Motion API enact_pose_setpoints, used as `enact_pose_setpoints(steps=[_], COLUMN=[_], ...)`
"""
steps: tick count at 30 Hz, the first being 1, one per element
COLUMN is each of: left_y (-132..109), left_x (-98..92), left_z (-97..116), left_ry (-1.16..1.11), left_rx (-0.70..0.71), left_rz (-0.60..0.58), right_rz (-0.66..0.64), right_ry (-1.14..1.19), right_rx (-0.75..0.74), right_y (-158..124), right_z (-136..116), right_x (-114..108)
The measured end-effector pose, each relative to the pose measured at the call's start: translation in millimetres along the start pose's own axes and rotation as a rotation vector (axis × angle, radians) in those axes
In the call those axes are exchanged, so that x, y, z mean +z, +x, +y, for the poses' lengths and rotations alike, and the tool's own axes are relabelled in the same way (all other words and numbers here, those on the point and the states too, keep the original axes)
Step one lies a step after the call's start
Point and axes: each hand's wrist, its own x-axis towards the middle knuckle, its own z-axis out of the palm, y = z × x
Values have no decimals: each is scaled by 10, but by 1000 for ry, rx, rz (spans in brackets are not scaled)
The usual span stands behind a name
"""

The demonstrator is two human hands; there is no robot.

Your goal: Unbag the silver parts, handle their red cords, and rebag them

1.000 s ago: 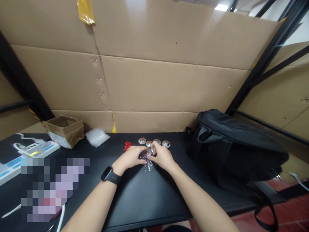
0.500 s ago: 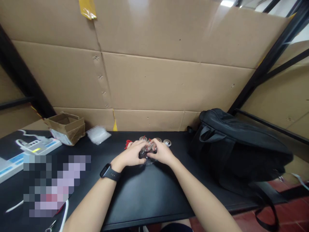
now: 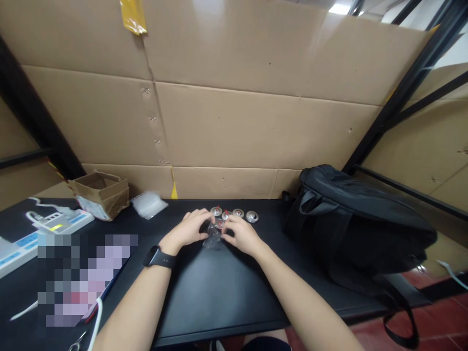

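In the head view, a black backpack (image 3: 351, 229) sits on the right part of the black tabletop (image 3: 219, 297), well apart from the hands; a torn cardboard box (image 3: 99, 194) and a small clear packet (image 3: 148, 204) lie at the far left of the tabletop, with a white power strip (image 3: 44, 226) beyond the box. A row of round silver discs (image 3: 237, 214) lies just behind the hands, against the cardboard wall (image 3: 234, 122). The left hand (image 3: 188, 228), a black watch (image 3: 158, 257) at its wrist, and the right hand (image 3: 239, 235) meet over a small clear plastic bag (image 3: 213, 238) resting on the tabletop in front of the discs, each grip pinching an edge of it with fingertips. Half a second ago both hands were closer together around the bag; now the left hand has slid slightly leftward, and the red bits beside it are covered.
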Motion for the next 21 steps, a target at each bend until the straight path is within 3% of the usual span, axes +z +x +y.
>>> enact_pose_setpoints(steps=[6, 12, 18, 21], left_y=[76, 66, 83, 81], left_x=[29, 14, 102, 160], left_z=[41, -30, -11, 50], left_ry=[-194, -427, -674, -649], left_rx=[95, -40, -129, -190], left_rz=[1, 5, -71, -64], right_rz=[3, 5, -4, 21], right_ry=[69, 228, 602, 535], right_rx=[129, 270, 356, 343], right_y=[1, 15, -19, -52], right_z=[6, 72, 176, 174], right_x=[-123, -247, -180, -129])
